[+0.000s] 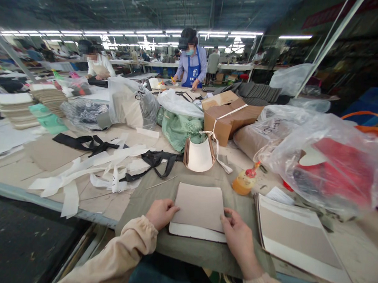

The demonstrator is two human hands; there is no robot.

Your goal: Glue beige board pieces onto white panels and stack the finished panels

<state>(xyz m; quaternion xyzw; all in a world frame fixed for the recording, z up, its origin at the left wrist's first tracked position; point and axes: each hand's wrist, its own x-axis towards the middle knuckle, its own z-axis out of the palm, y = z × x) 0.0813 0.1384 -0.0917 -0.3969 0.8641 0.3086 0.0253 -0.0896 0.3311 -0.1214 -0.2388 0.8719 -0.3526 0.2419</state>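
Observation:
A flat taupe panel (199, 205) lies before me on an olive-grey sheet, overlapping a white-edged piece (198, 232) whose lower strip shows beneath it. My left hand (162, 212) pinches the panel's left edge between thumb and fingers. At its right edge, my right hand (236, 233) is closed on the same panel, fingertips bent around the side. To the right lies a stack of similar panels (299, 237) with white borders. Beyond the panel stand a bundle of curved cream pieces (199, 156) tied with a white strip and a small glue bottle (245, 181) with a red top.
White strips (108, 168) and black straps (158, 161) lie tangled at left. Farther back are a brown cardboard box (230, 116), a green bag (181, 128) and a clear plastic bag (341, 162) with red contents. A co-worker in a blue apron (194, 70) stands across the table.

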